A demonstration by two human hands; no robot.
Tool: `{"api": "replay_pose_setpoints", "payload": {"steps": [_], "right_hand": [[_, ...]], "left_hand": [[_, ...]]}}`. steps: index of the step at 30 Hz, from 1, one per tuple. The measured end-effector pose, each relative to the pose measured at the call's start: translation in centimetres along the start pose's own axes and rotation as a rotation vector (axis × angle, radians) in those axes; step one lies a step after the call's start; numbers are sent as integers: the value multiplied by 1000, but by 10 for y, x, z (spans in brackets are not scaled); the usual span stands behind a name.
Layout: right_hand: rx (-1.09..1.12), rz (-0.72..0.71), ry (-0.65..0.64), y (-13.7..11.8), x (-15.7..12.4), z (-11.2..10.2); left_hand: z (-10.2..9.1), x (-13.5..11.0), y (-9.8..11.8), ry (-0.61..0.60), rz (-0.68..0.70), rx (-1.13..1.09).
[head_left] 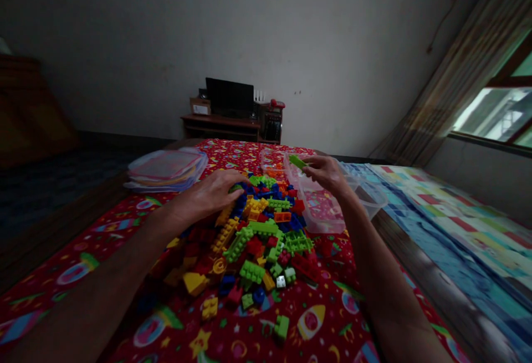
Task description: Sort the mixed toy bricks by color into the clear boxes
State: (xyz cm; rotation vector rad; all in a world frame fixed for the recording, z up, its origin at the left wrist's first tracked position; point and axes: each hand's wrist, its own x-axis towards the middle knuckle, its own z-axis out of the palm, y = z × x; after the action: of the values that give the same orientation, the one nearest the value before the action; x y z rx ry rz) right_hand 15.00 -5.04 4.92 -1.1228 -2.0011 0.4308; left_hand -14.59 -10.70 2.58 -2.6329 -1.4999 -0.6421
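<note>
A heap of plastic building blocks [253, 241] in green, yellow, red, blue and orange lies on a red patterned cloth [324, 324]. My left hand [210, 194] rests palm down on the far left side of the heap, fingers curled over a green block. Over a clear plastic box [328, 216] at the heap's far right, my right hand [326, 173] pinches a green block [297, 161] between its fingertips.
A stack of flat clear lids or trays [166, 169] lies at the far left of the cloth. A second clear container [272, 160] stands behind the heap. A checked blue cloth [449, 241] covers the right. A low cabinet with a dark screen [229, 98] stands by the wall.
</note>
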Motion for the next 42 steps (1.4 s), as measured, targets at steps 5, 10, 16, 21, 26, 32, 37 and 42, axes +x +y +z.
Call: {"api": "replay_pose_setpoints", "payload": {"steps": [5,10,16,21,26,32,37,42], "right_hand": [[-218,129,63,20,-2,-29],[-404,273,79,27,-10,-50],[-594,435,320,52,-6,-65],[-521,500,376,76,8,-58],[-249,404,329,55,9,-35],[3,-23,-201,-23,-3,8],[-539,-166,-492,-49,-27,55],[-626,-227,-458,-39,-35,72]], "left_hand": [[4,3,1,15,-1,-36],[17,-3,-12,-28,30,-76],[14,-5,-8,-87,2,-82],[13,-1,-10,-122,-26,-59],[25,1,-28,-90,-4,-28],[20,0,-17,-114,-13,-46],[12,-3,-7,-129,-29,-82],[7,-4,-6,-107,-37,-113]]}}
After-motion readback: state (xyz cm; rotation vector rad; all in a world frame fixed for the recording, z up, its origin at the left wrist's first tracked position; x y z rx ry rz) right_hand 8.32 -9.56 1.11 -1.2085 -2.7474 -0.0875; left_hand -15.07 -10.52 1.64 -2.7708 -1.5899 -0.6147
